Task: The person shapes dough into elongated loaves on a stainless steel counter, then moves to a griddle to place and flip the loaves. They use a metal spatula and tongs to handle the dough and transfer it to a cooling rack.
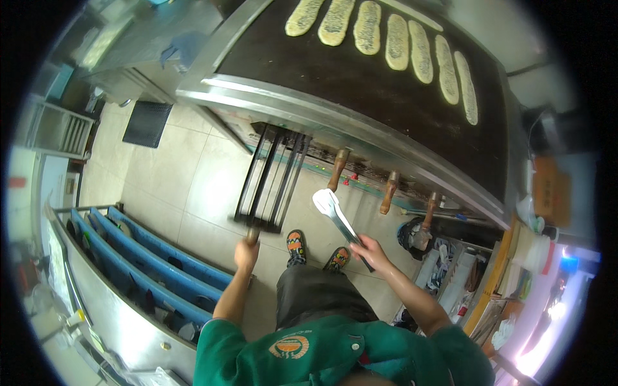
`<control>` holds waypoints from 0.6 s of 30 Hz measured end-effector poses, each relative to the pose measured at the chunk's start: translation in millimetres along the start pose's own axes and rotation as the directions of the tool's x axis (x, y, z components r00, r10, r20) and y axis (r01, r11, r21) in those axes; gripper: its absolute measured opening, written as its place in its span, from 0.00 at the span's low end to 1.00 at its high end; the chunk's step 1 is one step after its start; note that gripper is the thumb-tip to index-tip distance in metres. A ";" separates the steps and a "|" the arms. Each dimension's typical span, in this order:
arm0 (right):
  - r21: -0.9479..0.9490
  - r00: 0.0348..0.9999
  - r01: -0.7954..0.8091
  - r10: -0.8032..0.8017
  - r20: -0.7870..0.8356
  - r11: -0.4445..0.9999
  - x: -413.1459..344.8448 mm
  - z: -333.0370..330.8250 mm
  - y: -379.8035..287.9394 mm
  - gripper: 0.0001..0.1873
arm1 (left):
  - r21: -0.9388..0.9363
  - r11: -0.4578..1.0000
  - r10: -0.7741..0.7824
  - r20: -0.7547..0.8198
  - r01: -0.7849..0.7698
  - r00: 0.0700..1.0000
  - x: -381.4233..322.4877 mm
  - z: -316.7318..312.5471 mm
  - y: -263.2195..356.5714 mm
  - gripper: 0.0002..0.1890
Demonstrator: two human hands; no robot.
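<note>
My left hand point(246, 253) grips the end handle point(252, 235) of a long metal rack point(263, 178) pulled out from under a griddle. I see no food on the rack's bars, and its near end is blurred. In my right hand point(369, 251) is a pair of tongs point(345, 224), its pale tips pointing up and left, below the griddle's front edge. Several long flatbreads point(368, 29) topped with dark seeds lie in a row on the dark griddle plate point(314, 77), beyond both hands.
Wooden handles point(388, 193) stick out below the griddle's front, right of the rack. Blue bins point(159, 260) in a metal counter stand at my left. A black mat point(147, 124) lies on the tiled floor. Low shelves with wrapped items point(439, 263) are at my right.
</note>
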State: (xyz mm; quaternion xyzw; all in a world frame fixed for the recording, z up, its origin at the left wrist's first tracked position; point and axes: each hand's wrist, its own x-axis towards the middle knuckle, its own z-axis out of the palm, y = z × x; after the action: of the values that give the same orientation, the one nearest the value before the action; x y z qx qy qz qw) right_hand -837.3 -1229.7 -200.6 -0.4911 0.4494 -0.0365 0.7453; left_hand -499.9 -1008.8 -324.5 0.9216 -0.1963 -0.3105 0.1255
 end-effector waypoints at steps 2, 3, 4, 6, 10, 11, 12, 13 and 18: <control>0.096 0.992 -0.119 0.123 -0.034 0.988 24.3 17.2 -3.3 0.11 | 0.058 0.998 0.005 0.045 -0.008 0.999 -74.6 -29.0 -52.5 0.18; 0.137 0.979 -0.201 0.202 0.006 0.970 34.2 28.1 -11.1 0.11 | 0.093 0.988 0.120 0.028 -0.122 0.992 -110.3 -35.6 -104.0 0.15; 0.179 0.958 -0.286 0.282 0.046 0.942 43.7 37.7 -15.3 0.11 | 0.120 0.992 -0.038 -0.014 0.039 0.999 -154.7 -49.8 -131.4 0.12; 0.163 0.927 -0.369 0.350 0.136 0.915 51.9 65.3 -22.0 0.10 | 0.162 0.944 -0.278 -0.082 0.288 0.957 -247.7 -76.4 -175.7 0.13; 0.062 0.896 -0.370 0.339 0.286 0.927 43.1 114.2 -22.3 0.08 | 0.241 0.900 -0.308 -0.242 0.364 0.920 -383.9 -126.0 -199.0 0.15; 0.010 0.890 -0.353 0.333 0.312 0.935 37.7 129.8 -23.3 0.08 | 0.229 0.889 -0.333 -0.268 0.396 0.904 -412.2 -132.7 -192.6 0.16; -0.061 0.871 -0.316 0.315 0.377 0.947 36.2 146.3 -31.3 0.08 | 0.271 0.865 -0.381 -0.191 0.422 0.905 -436.7 -139.6 -178.6 0.18; -0.113 0.851 -0.278 0.299 0.433 0.954 35.6 161.1 -39.4 0.07 | 0.272 0.861 -0.389 -0.190 0.430 0.901 -455.1 -141.4 -169.6 0.18; -0.138 0.794 -0.051 0.124 0.595 0.989 43.9 223.3 -96.6 0.07 | 0.068 0.898 -0.376 -0.388 0.434 0.841 -467.0 -120.7 -136.1 0.19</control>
State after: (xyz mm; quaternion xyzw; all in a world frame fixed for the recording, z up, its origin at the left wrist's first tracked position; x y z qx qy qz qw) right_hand -616.3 -1145.0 -129.2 -0.4979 0.2132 0.1814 0.8208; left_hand -727.2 -668.9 -34.7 0.9903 0.0069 -0.1371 0.0199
